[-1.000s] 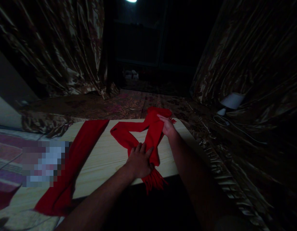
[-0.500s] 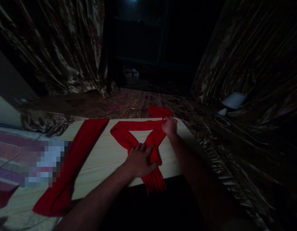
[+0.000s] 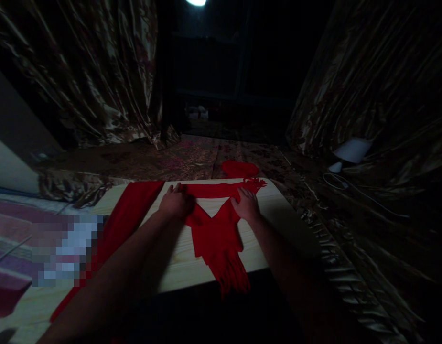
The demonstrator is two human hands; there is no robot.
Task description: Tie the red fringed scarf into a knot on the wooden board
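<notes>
A red fringed scarf [image 3: 217, 239] lies folded into a triangle shape on a pale wooden table [image 3: 274, 224]. Its fringe hangs over the near edge. My left hand [image 3: 175, 204] rests on the scarf's left corner, fingers lying flat. At the right corner my right hand [image 3: 246, 206] presses down, fingers spread flat on the cloth. A second red scarf [image 3: 123, 222] lies stretched diagonally across the table to the left, partly under my left arm.
Shiny patterned curtains hang left and right. A red cap-like object [image 3: 239, 168] lies beyond the table's far edge. A white lamp [image 3: 348, 153] with a cord sits on the right. A striped cloth [image 3: 13, 224] lies at left. The room is dark.
My left hand moved from the scarf's crossing near the front edge up to its left corner. The right hand let go of the lifted end and now lies flat.
</notes>
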